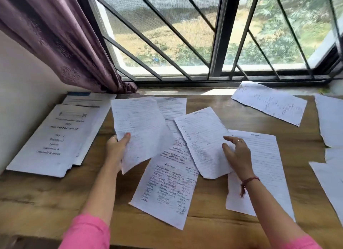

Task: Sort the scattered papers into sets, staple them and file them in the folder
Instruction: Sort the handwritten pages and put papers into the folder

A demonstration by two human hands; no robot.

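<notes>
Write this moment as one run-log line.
left hand: holds sheet | right hand: on second sheet | stage: sorting

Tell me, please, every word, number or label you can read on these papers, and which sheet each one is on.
Printed cover sheet on the left stack: the lines are blurred; only "Day 2" can be guessed, not with confidence.
Handwritten sheet lying in the middle: dense writing, too blurred to read.
Sheet in the left hand: faint, unreadable.
Lined sheet under the right hand: header and writing unreadable.
Far sheet by the window: unreadable.
</notes>
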